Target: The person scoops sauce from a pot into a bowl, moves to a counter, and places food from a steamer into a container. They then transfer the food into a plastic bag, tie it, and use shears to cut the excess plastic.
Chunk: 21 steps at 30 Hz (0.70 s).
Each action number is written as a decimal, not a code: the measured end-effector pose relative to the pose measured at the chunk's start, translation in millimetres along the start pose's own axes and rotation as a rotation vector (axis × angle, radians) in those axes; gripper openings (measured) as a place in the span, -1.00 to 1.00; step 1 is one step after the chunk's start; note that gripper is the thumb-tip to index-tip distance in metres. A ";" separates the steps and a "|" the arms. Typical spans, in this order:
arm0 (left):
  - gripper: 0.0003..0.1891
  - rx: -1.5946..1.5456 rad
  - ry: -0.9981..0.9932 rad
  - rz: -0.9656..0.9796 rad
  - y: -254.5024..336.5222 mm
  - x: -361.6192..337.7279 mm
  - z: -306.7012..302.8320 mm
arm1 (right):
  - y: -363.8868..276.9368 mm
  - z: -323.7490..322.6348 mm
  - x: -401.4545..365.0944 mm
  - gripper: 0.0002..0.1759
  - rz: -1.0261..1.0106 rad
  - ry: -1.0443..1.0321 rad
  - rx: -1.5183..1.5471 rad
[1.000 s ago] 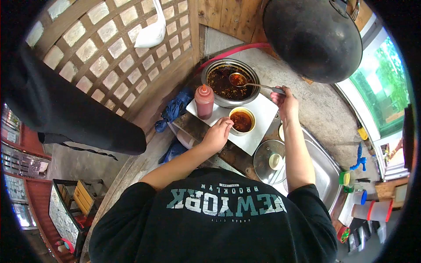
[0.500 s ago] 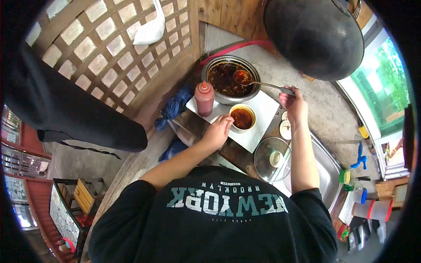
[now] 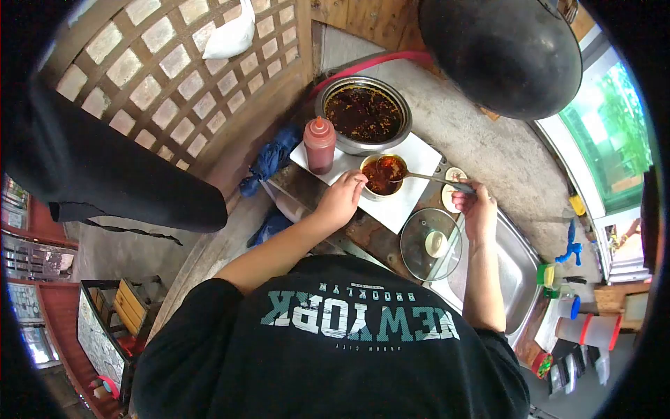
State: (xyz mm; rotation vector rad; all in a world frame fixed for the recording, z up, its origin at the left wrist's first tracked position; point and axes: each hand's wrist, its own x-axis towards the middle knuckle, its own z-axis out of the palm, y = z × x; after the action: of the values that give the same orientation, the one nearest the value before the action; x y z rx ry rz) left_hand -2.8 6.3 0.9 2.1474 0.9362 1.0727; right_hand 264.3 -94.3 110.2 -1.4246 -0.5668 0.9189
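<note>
Counting what lies at the centre of the frame: one metal ladle with a dark handle, one small round pale cup of dark red sauce, one wide round steel pot of dark liquid with floating flecks, and one clear squeeze bottle of red sauce. Two hands work here. The right hand has its fingers closed round the ladle handle; the ladle's bowl is in the cup. The left hand has its fingers bent in, touching the cup's left rim; how firmly they grip, I cannot tell.

Cup and bottle stand on one white flat board, with bare room toward its lower corner. The pot sits close above the cup, leaving little space. One round glass lid lies just beyond the board's lower right edge, near the steel sink.

The right forearm hides part of the sink. Pale round pieces near the right hand are hard to count. One large black pan is cut off at the top.
</note>
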 end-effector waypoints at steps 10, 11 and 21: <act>-0.84 0.005 -0.030 -0.022 0.9 1.4 0.1 | 27.0 5.4 -26.7 -0.77 -0.181 -0.072 -0.109; -0.84 0.005 -0.035 -0.027 1.4 1.8 -0.4 | 25.5 6.2 -29.6 -0.77 -0.204 -0.084 -0.136; -0.85 -0.008 -0.035 -0.039 4.1 1.5 -1.9 | 9.2 11.5 -46.3 -0.78 -0.288 -0.102 -0.166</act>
State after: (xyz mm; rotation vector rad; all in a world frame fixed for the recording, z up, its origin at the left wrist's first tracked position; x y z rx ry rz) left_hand -2.3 5.4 5.6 2.1259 0.9518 1.0154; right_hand 227.5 -126.0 111.1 -1.4029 -0.9166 0.7298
